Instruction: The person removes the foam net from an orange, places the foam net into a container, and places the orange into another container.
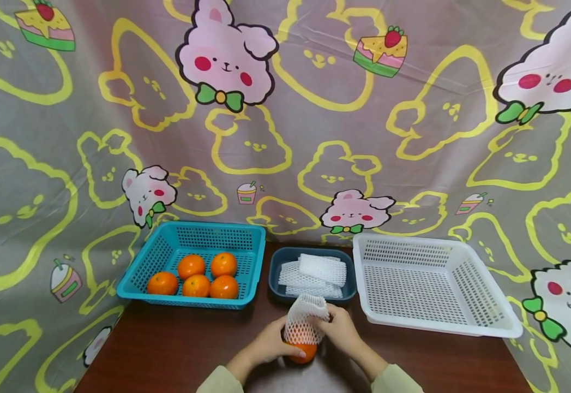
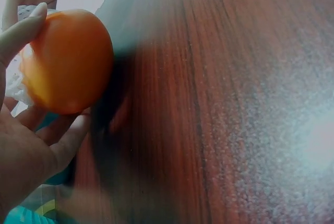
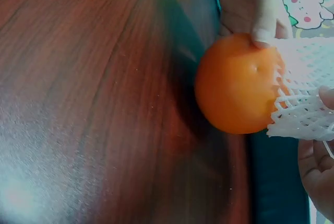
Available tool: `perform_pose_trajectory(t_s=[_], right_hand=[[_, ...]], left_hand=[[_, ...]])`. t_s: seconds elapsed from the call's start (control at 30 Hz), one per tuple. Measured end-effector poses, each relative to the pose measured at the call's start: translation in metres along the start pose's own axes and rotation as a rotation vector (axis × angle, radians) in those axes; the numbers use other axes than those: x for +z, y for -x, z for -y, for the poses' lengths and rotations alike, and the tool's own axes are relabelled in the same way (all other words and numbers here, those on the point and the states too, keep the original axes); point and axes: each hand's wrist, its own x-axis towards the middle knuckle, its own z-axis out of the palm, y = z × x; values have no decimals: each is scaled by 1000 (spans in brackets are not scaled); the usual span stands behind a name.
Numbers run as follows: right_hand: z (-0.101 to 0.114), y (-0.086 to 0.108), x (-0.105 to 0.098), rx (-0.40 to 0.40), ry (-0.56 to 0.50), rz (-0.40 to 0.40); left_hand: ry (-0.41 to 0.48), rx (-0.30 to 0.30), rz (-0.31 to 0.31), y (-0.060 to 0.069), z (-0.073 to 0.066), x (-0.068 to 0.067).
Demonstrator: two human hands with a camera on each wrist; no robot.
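Observation:
My left hand [image 1: 270, 343] holds an orange [image 1: 307, 353] low over the front of the table, its thumb along one side and its fingers beneath. A white foam net sleeve [image 1: 307, 312] covers the upper part of the fruit and stands up past it. With thumb and fingers my right hand [image 1: 341, 329] pinches the sleeve's right side. In the left wrist view the bare end of the orange [image 2: 75, 62] faces the camera. From the right wrist, the sleeve's open edge [image 3: 284, 106] lies around part of the orange [image 3: 235, 85].
Several oranges sit in a blue-green basket [image 1: 167, 299] at the left. Behind my hands, a dark blue tray [image 1: 274, 278] holds a pile of flat white foam nets [image 1: 322, 270]. A white basket [image 1: 413, 286] stands at the right. A patterned curtain [image 1: 285, 136] hangs behind the brown table [image 1: 167, 349].

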Motion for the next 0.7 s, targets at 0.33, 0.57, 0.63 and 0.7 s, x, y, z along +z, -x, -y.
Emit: perform_pose_trajectory(t_s=[0.33,0.57,0.63,0.7], right_hand=[[11,-17,-8,-61,48,32],[24,-38,-21,-218,228,68],[27,-44,-25,-259,279,53],[30,-49,-28,-285,324,31]], left_hand=[[-38,-65,3,2,-3,-7],[-54,-85,26,3,-5,-11],[-41,-79,44,3,-5,-11],[-30,-76,53,3,-5,-11]])
